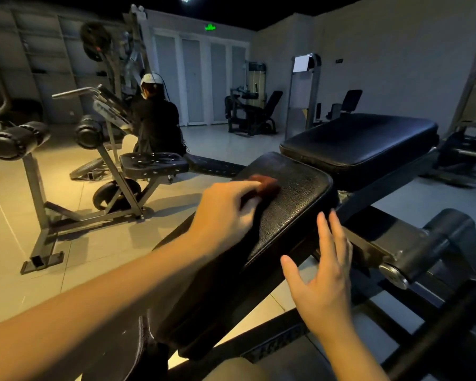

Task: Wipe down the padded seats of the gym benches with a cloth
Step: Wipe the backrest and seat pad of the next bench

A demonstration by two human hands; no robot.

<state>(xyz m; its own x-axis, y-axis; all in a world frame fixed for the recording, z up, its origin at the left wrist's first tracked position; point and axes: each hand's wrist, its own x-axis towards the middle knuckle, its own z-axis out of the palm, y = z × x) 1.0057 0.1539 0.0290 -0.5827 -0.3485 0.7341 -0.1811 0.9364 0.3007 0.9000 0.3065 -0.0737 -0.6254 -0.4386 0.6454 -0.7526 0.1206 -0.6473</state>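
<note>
Two black padded cushions make up the bench in front of me, set end to end on a dark steel frame with a narrow gap between them. The broad smooth far cushion point(368, 138) lies flat and has nothing on it. The grained black leather near cushion point(291, 204) slopes down toward the person, which likely explains why they lean over it from its low end. A foam-covered black roller point(445, 243) juts out on the right, close to that side of the cushion, so a sweep that way has little room. To the left there is open pale tiled floor point(25, 215), with a grey steel exercise machine point(113, 171) standing well apart. The left hand point(226, 207) is arched over a rust-red cloth point(267, 184), bearing it down near the cushion's upper left edge, and the cloth is blurred. The right hand point(324, 284) is flat with its fingers straight and slightly spread, holding nothing, beside the cushion's right edge. I judge it to be steadying, though I cannot tell whether it touches. Most of the grained surface is not under the cloth.
</note>
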